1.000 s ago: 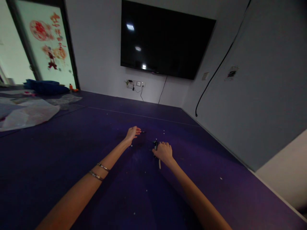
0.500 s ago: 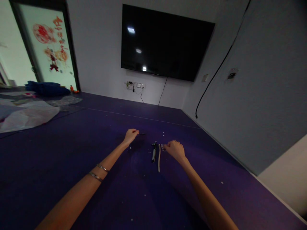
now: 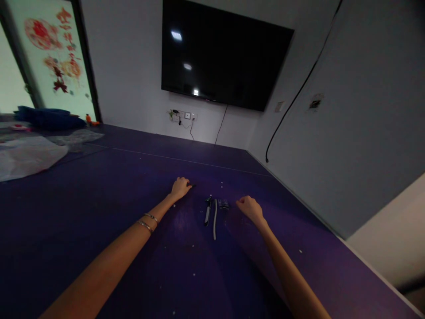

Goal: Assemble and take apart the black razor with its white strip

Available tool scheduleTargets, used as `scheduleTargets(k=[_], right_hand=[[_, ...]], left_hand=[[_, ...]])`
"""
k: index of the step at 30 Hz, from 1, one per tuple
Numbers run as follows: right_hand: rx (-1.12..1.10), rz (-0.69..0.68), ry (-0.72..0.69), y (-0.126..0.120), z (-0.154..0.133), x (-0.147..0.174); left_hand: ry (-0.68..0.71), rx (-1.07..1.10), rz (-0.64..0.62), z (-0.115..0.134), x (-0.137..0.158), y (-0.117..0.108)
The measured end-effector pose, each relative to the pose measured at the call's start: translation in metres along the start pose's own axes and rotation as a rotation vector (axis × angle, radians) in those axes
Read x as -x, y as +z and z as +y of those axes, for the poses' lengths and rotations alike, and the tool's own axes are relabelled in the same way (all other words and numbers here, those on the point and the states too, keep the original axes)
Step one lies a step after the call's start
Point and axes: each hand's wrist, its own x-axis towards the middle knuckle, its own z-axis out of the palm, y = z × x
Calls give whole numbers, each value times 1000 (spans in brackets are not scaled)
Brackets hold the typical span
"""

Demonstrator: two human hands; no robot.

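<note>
My left hand [image 3: 181, 188] is low over the purple surface, fingers closed round a small thin black object [image 3: 193, 185] whose end sticks out to the right. What kind it is, I cannot tell. Between my hands lie a slim black-and-grey tool like a utility knife [image 3: 208, 213], a short pale cord or tube [image 3: 215, 221], and a small dark piece with light markings [image 3: 223, 204]. My right hand [image 3: 251, 209] is just right of that piece, apart from it, fingertips pinched together. Anything inside the pinch is hidden.
White specks dot the purple surface [image 3: 133, 248]. Clear plastic sheeting [image 3: 33, 155] and a dark blue cloth heap [image 3: 49, 118] lie at far left. A television [image 3: 226, 53] hangs ahead, above wall sockets [image 3: 187, 115]. A black cable [image 3: 299, 95] dangles along the right wall.
My right hand has drawn away to the right from the small marked piece, which now shows fully. My left hand, still holding the thin black object, looks lower and flatter. The view has shifted slightly.
</note>
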Motion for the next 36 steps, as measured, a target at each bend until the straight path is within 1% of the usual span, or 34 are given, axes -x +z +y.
scheduleTargets(k=[6, 9, 12, 16, 20, 22, 25, 27, 30, 32, 36], right_hand=[[-22, 14, -5, -2, 3, -3], [-35, 23, -2, -1, 5, -4], [-48, 27, -3, -1, 5, -5], [-74, 25, -1, -2, 6, -5], [-139, 56, -21, 2, 8, -10], [-245, 81, -101, 5, 8, -15], [-490, 103, -246, 7, 2, -22], [-674, 89, -284, 6, -6, -23], [-936, 10, -257, 1, -20, -17], [-1072, -55, -218, -2, -30, -9], [-1271, -186, -134, -4, -45, 5]], left_hand=[[67, -132, -12, -6, 2, 6], [105, -203, -12, -4, 4, 6], [105, -253, -15, 1, 5, 6], [125, -265, -4, 5, 5, 7], [140, -207, 1, 12, 7, 5], [187, -146, -1, 20, 9, 4], [333, -34, 23, 41, 17, 2], [422, 34, 60, 57, 25, 1], [516, 109, 91, 79, 42, -3], [567, 151, 110, 90, 54, -7], [648, 175, 161, 103, 73, -13]])
